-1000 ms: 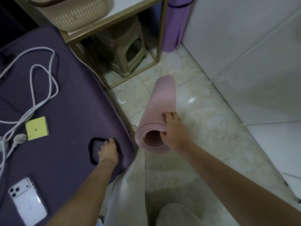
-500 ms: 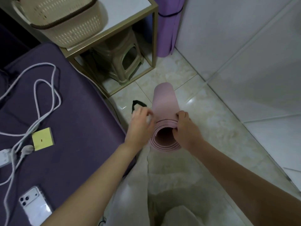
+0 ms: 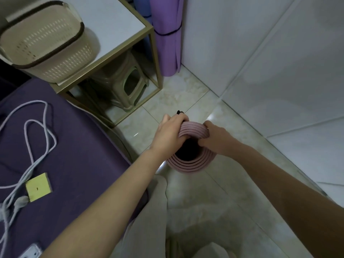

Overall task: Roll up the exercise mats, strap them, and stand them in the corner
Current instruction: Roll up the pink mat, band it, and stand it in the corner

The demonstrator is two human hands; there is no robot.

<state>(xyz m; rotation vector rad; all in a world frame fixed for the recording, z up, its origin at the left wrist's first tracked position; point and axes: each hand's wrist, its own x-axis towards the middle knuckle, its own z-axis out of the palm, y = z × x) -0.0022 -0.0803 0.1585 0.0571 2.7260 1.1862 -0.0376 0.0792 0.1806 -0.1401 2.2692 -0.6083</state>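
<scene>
The pink mat (image 3: 191, 165) was rolled into a loose coil and stood on end on the tiled floor, its spiral layers and dark hollow core facing up. The left hand (image 3: 170, 133) and right hand (image 3: 214, 136) gripped its top rim, and a black strap (image 3: 180, 113) peeked out beyond the left fingers. A purple mat (image 3: 167, 43), rolled and banded, stood upright in the corner.

Pink mat (image 3: 189, 165), blk strap (image 3: 179, 113); purple mat (image 3: 167, 34); beige basket (image 3: 46, 43).
</scene>
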